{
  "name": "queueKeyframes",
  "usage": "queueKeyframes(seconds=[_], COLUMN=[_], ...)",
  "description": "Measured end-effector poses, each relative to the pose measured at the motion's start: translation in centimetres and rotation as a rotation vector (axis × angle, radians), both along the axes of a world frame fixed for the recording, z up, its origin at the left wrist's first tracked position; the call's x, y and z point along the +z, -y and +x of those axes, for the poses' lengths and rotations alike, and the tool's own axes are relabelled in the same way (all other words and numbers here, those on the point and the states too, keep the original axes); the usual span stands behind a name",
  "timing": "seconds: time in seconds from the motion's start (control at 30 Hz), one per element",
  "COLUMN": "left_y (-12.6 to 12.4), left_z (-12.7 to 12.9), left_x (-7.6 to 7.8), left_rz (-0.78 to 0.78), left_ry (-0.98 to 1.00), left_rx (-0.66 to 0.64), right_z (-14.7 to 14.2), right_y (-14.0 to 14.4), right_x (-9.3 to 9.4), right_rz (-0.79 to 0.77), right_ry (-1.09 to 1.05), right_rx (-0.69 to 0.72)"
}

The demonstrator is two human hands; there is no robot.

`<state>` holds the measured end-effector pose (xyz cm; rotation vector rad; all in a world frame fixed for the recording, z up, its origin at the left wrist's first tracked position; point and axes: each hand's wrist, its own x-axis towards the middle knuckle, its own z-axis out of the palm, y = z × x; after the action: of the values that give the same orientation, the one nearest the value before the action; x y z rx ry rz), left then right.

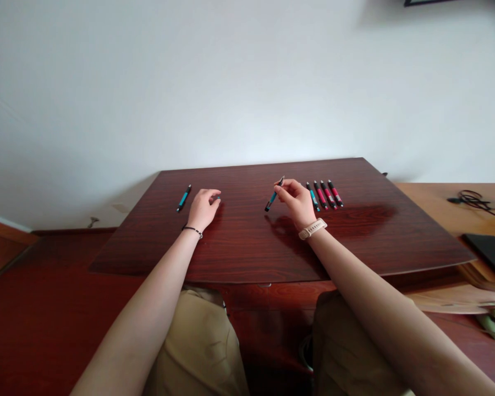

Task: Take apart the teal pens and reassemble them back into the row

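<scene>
On the far left of the dark red desk (247, 253) a single teal pen (183, 198) lay alone, angled slightly, well apart from everything else. Just to its right the left hand (203, 208) rested on the wood with its fingers curled inward; something small and teal showed at the fingertips, perhaps a pen cap, though it was too small to tell, so whether that grip actually pinched anything could not be told. A thin dark bracelet (192, 230) circled that wrist.

Past the bare middle of the desk, the right hand (297, 202) was closed in a fingertip grip on a second teal pen (274, 195), lifted off the surface and tilted, its upper end pointing away and its lower end toward the person. A pale watch band (312, 229) sat on that wrist.

Just beside the right hand, farther right, four pens lay in a neat row (325, 194), parallel and nearly touching: one teal nearest the hand, then three pink.

Judged from this layout, the work looked to be at an early-to-middle stage: one pen set out on the left, one in hand, four in the row on the right.

On the neighbouring lighter surface at the far right lay a coiled black cable (474, 199) and a flat black case (490, 250).
</scene>
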<state>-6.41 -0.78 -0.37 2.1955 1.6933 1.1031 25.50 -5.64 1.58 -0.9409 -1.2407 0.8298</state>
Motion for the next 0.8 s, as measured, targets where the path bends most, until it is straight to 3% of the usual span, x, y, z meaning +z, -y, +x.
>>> queueKeyframes(seconds=[0.33, 0.8], left_y=[-0.62, -0.3], left_z=[-0.26, -0.2], left_x=[-0.36, 0.27], left_rz=[0.003, -0.047], left_ry=[-0.206, -0.197], left_rx=[-0.015, 0.031], right_z=[0.06, 0.19], right_y=[0.49, 0.58], right_x=[0.4, -0.04], right_rz=[0.068, 0.058], right_ry=[0.22, 0.371], right_rx=[-0.063, -0.009])
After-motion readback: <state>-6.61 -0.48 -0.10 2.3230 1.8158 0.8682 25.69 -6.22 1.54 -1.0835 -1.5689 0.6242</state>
